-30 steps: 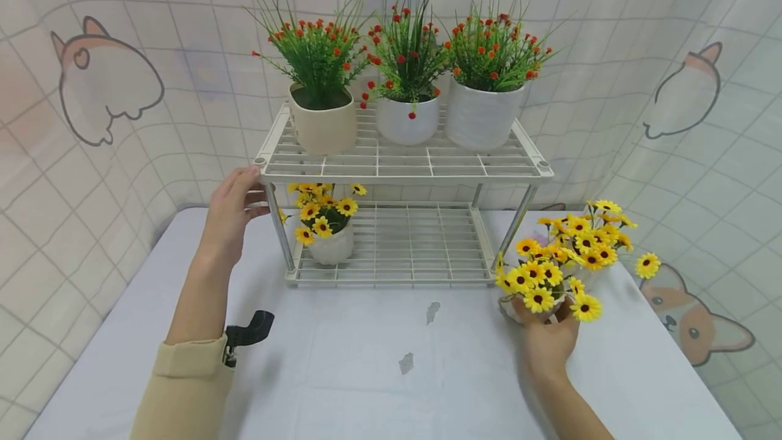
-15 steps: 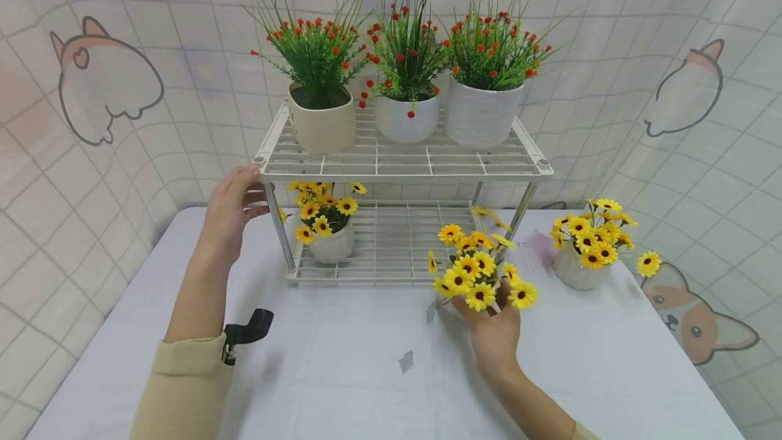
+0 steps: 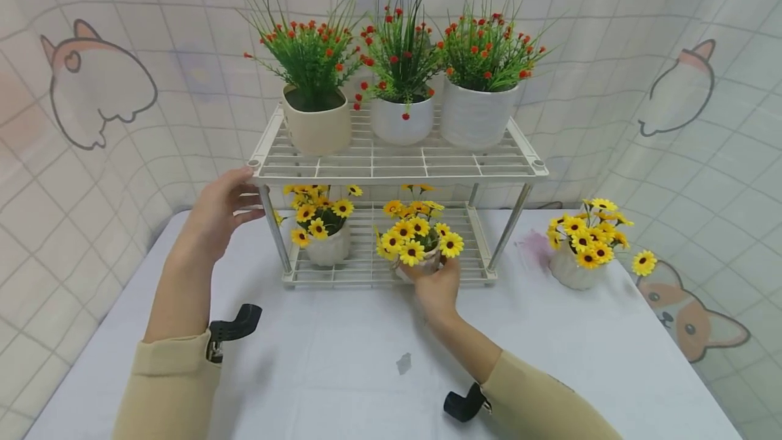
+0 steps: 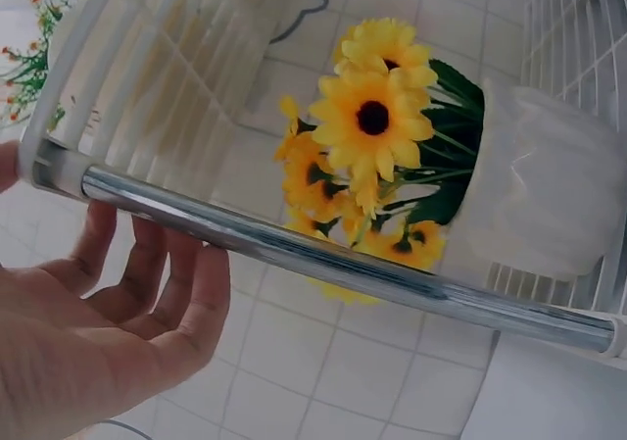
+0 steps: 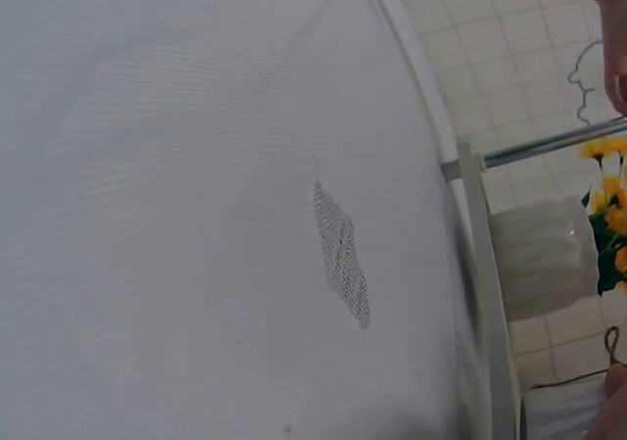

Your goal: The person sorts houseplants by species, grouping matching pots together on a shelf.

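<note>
In the head view, my right hand (image 3: 441, 289) grips a small white pot of yellow artificial sunflowers (image 3: 415, 235) at the front of the lower tier of a white two-tier rack (image 3: 391, 172). Whether the pot touches the tier cannot be seen. Its twine (image 5: 612, 342) shows at the edge of the right wrist view. My left hand (image 3: 214, 216) holds the rack's upper left corner, its fingers bent against the chrome post (image 4: 294, 249) in the left wrist view. A second sunflower pot (image 3: 328, 244) stands at the left of the lower tier.
Three pots with red-flowered grass, one cream (image 3: 318, 129) and two white (image 3: 403, 121), stand on the upper tier. Another sunflower pot (image 3: 575, 269) sits on the white-covered table (image 3: 342, 372), right of the rack. A patterned tiled curtain (image 3: 195, 87) hangs behind.
My right hand has carried the sunflower pot leftward from beside the other pot on the table to the rack's lower tier. My left hand stays at the rack's corner.
</note>
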`<move>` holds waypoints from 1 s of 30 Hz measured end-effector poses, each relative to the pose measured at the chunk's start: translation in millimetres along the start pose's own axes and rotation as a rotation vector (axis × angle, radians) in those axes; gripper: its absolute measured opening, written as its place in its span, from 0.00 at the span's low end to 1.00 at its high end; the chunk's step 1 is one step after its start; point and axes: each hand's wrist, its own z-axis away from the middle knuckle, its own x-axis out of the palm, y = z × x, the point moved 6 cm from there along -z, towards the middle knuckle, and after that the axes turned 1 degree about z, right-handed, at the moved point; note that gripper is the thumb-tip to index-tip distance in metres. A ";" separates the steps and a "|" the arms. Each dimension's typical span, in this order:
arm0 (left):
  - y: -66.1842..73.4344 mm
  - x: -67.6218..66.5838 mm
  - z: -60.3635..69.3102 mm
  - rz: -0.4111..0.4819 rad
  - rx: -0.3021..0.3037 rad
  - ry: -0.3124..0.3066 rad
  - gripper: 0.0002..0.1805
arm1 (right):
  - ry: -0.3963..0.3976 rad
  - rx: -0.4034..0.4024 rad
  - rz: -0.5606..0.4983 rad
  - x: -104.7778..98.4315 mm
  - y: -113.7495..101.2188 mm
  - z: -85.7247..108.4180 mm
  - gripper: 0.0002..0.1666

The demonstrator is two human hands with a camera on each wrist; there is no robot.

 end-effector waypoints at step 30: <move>15.3 -5.1 1.7 0.106 0.011 0.033 0.28 | 0.047 -0.063 0.329 61.7 -1.5 -15.4 0.60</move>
